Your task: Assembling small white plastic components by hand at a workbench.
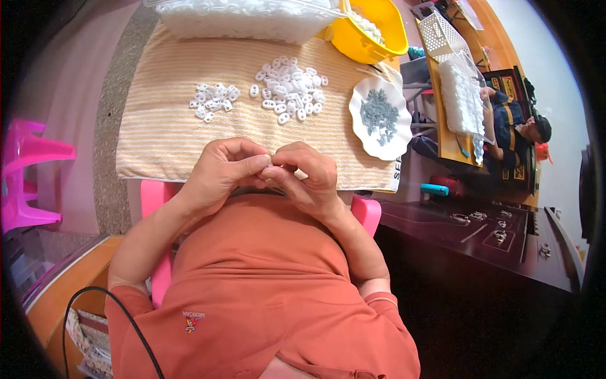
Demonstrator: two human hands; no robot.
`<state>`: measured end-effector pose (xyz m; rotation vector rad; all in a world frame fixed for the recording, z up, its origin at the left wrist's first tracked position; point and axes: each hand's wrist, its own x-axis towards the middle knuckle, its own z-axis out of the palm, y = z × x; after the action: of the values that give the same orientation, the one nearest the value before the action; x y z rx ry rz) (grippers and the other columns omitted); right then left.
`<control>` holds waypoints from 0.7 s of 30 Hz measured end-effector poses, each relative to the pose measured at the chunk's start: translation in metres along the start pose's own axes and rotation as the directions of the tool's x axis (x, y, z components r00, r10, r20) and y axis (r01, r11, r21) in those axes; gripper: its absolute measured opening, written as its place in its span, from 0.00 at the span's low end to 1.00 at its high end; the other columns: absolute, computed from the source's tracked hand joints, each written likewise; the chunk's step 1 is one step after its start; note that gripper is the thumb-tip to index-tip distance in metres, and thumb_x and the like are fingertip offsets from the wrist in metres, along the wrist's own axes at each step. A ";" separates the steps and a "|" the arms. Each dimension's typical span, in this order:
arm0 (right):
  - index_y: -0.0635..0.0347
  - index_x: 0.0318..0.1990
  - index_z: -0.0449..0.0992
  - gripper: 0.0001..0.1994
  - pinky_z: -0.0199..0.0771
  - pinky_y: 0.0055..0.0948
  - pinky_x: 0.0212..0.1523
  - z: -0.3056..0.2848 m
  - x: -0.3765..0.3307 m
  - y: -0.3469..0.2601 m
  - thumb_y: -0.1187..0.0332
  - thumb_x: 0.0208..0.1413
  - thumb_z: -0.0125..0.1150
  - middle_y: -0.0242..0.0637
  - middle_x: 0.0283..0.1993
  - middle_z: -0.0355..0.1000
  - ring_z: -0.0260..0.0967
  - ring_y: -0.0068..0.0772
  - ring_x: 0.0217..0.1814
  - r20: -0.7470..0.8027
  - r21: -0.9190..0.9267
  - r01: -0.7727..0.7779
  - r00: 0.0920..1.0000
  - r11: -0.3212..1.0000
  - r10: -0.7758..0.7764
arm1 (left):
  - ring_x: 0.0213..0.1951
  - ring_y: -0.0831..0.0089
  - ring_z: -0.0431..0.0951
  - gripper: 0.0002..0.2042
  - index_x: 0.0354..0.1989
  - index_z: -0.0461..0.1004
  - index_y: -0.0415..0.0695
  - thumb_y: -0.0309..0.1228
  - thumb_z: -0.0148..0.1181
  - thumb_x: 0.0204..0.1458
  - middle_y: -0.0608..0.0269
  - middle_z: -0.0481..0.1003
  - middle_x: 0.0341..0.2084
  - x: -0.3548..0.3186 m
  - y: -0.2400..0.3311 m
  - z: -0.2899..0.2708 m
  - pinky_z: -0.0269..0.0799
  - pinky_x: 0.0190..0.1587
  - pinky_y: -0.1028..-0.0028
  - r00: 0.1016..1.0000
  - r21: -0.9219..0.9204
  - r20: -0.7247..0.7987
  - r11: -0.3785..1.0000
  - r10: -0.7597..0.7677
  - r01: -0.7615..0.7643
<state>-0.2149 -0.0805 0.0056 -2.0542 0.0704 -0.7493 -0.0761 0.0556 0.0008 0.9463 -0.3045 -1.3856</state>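
My left hand (226,168) and my right hand (310,175) meet just past the towel's near edge, in front of my body. Both are closed, thumbs and fingertips pinched together. Something small and pale shows between them, but the fingers hide most of it. Beyond my hands lie two heaps of white plastic pieces. The right heap (293,87) is larger and made of oval pieces with two holes; the left heap (214,100) has smaller pieces. To the right, a white scalloped plate (396,143) holds many small grey bits.
A striped towel (158,120) covers the table. At its far side stand a clear bin (246,22) of white pieces and a yellow basket (353,50). Pink stools (31,151) are at left. A person (514,126) sits at another table on the right.
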 end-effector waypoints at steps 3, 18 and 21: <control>0.63 0.33 0.75 0.08 0.71 0.22 0.24 -0.002 -0.001 0.000 0.74 0.47 0.70 0.38 0.30 0.74 0.72 0.26 0.25 0.029 -0.016 -0.021 0.999 1.000 0.022 | 0.34 0.76 0.79 0.08 0.40 0.76 0.38 0.26 0.62 0.54 0.61 0.78 0.33 -0.001 0.002 0.003 0.78 0.37 0.78 1.000 0.002 -0.011 1.000 -0.022 0.022; 0.63 0.34 0.76 0.07 0.70 0.22 0.25 -0.060 0.001 0.007 0.79 0.48 0.67 0.39 0.33 0.74 0.71 0.25 0.26 -0.093 -0.183 -0.245 0.968 0.952 0.232 | 0.35 0.75 0.80 0.09 0.42 0.76 0.37 0.24 0.62 0.53 0.62 0.78 0.33 0.001 -0.002 0.000 0.79 0.38 0.77 0.998 0.002 -0.043 0.999 -0.039 0.039; 0.63 0.35 0.76 0.07 0.71 0.24 0.26 -0.090 0.001 0.020 0.79 0.48 0.66 0.39 0.32 0.74 0.71 0.27 0.25 -0.194 -0.419 -0.226 0.968 0.879 0.157 | 0.35 0.75 0.80 0.09 0.42 0.76 0.37 0.24 0.62 0.54 0.62 0.78 0.33 0.000 -0.002 0.002 0.80 0.39 0.77 0.998 0.009 -0.054 1.000 -0.020 0.021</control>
<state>-0.2571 -0.1594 0.0259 -2.3624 0.5732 -0.8208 -0.0789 0.0553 0.0002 0.9957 -0.2620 -1.3762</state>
